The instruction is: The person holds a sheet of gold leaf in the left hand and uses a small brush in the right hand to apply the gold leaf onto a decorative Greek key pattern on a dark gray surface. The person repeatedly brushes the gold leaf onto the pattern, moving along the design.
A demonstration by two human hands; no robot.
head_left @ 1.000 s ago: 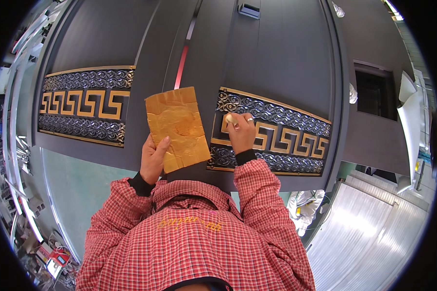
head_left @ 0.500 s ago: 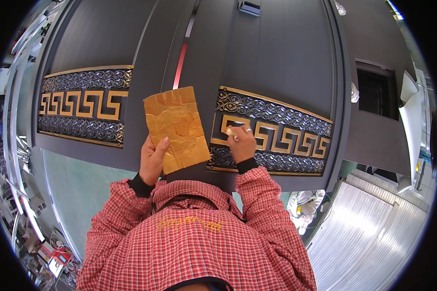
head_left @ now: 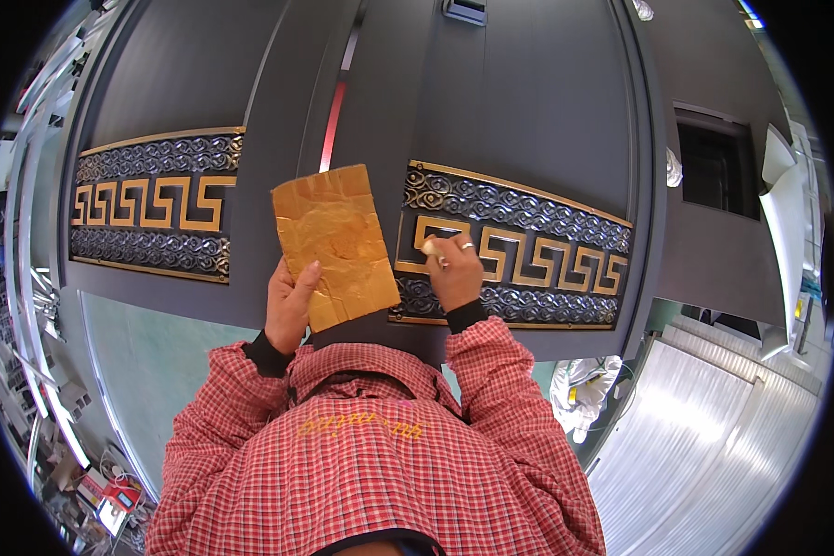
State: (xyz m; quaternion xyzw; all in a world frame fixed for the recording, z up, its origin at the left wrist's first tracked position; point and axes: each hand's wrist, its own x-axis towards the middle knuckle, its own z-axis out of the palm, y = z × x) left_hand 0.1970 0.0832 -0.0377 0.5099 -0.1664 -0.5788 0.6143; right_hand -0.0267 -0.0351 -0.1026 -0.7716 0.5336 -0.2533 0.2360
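My left hand (head_left: 290,301) grips a creased, gold-coloured piece of cardboard (head_left: 338,250) by its lower left edge, thumb on top. A glossy smear covers its middle. In my right hand (head_left: 458,278), which wears a ring, a small pale wad or pad (head_left: 429,247) is pinched between the fingers; its exact kind is hidden. It sits at the left end of a gold key pattern (head_left: 554,248) on the right ornamental panel (head_left: 537,213). Dark scrollwork with gold strips borders this pattern. Fingers cover part of the first key shape.
A matching ornamental panel (head_left: 153,204) lies to the left on the dark grey door (head_left: 528,93). A red strip (head_left: 334,120) shows in the gap between door leaves. Ribbed pale sheets (head_left: 686,417) lie at lower right, and crumpled white wrapping (head_left: 584,389) is nearby.
The door and panels appear slightly further left as the view shifts. My right hand moves a little left with them, staying by the first key shape. The cardboard barely moves.
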